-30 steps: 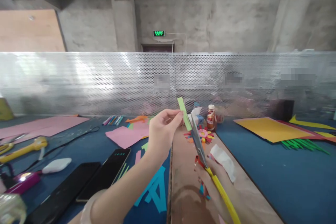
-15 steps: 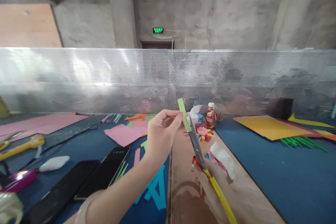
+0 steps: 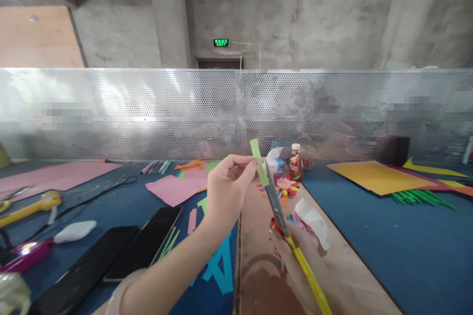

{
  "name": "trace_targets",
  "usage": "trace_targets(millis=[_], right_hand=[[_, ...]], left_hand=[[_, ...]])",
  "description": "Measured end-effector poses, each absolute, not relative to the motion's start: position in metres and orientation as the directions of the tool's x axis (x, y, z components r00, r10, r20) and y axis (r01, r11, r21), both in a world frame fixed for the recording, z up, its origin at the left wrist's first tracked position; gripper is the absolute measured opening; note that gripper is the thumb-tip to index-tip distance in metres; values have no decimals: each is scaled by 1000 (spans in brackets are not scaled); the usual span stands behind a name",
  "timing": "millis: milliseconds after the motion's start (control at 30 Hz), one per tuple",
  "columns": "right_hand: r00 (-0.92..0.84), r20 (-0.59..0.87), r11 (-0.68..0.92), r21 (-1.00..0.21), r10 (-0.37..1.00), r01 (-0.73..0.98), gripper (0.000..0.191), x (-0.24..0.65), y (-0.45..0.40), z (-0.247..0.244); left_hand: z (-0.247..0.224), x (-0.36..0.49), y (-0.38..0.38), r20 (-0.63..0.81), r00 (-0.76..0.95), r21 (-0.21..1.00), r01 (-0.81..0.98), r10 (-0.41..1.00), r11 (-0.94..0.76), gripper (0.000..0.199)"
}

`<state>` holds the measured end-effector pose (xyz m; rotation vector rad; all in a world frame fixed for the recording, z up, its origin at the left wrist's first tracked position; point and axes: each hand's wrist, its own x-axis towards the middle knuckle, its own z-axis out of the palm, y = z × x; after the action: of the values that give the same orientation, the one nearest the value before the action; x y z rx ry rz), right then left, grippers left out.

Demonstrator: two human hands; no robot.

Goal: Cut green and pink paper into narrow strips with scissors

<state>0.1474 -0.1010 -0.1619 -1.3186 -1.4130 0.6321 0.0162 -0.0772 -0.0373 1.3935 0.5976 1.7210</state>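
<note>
Between the thumb and forefinger of my left hand (image 3: 229, 184) is a light green paper strip (image 3: 259, 163), held up and leaning a little. My right hand (image 3: 301, 251) grips a pair of scissors (image 3: 275, 202) with yellow and red handles. The blades point up, nearly together, with their tips close beside the strip's right edge; whether they touch it I cannot tell. Behind the blades lies a layered paper flower (image 3: 285, 185) in pink, red and yellow. Blue paper strips (image 3: 223, 268) and thin green strips (image 3: 170, 244) lie near my left forearm.
A brown bottle (image 3: 295, 163) stands behind the flower, and a crumpled tissue (image 3: 313, 221) lies right of the scissors. Two phones (image 3: 148, 243), a white case (image 3: 76, 231) and pink paper (image 3: 175, 189) are on the left. Yellow paper (image 3: 377, 178) lies on the right, before a perforated metal screen (image 3: 148, 113).
Both hands, the strip and the scissors keep almost the same places. The view has shifted very slightly, and the phone's lit clock has gone dark.
</note>
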Motion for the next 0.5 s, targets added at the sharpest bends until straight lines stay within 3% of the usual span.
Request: trace_targets(millis=[267, 500], right_hand=[[265, 284, 195, -928, 922, 317, 34, 136, -79, -176], [211, 302, 225, -919, 930, 322, 27, 142, -96, -168]], left_hand=[[-38, 16, -76, 573, -47, 768, -318, 818, -556, 10], [-38, 17, -78, 585, -52, 762, -305, 809, -571, 10]])
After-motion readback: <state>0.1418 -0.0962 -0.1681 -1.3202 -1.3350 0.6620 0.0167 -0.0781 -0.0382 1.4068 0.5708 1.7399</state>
